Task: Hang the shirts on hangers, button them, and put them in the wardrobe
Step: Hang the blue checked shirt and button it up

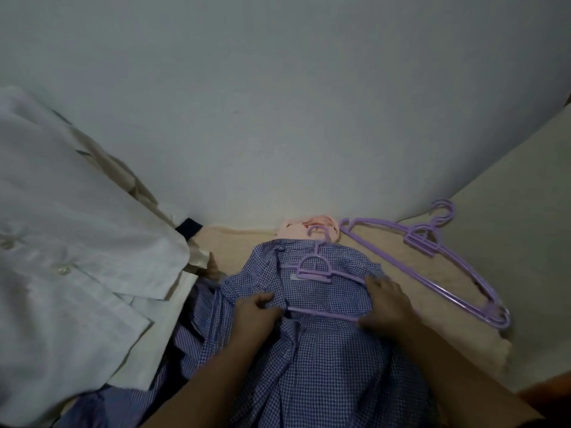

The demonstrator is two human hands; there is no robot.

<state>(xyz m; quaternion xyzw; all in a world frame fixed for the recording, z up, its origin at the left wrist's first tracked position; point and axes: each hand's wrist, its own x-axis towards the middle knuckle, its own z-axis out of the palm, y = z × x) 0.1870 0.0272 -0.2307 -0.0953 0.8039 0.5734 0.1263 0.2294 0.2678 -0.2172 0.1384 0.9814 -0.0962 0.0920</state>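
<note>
A single wide-angle camera sat on the person's head, looking forward and steeply down. It was close to the work: the forearms entered from the bottom edge, and the left hand [258,310] and right hand [386,305] lay in the lower centre of the frame. A pale wall [278,103] filled the upper half, its lines bowed by the lens. No second view existed to share anything.

The white shirt [71,257] at nine o'clock runs off the left edge. The checked shirt [312,359] hides the purple hanger's [318,271] shoulders, and its hem leaves at six o'clock. Pink item [318,230] at twelve: unidentifiable.
</note>
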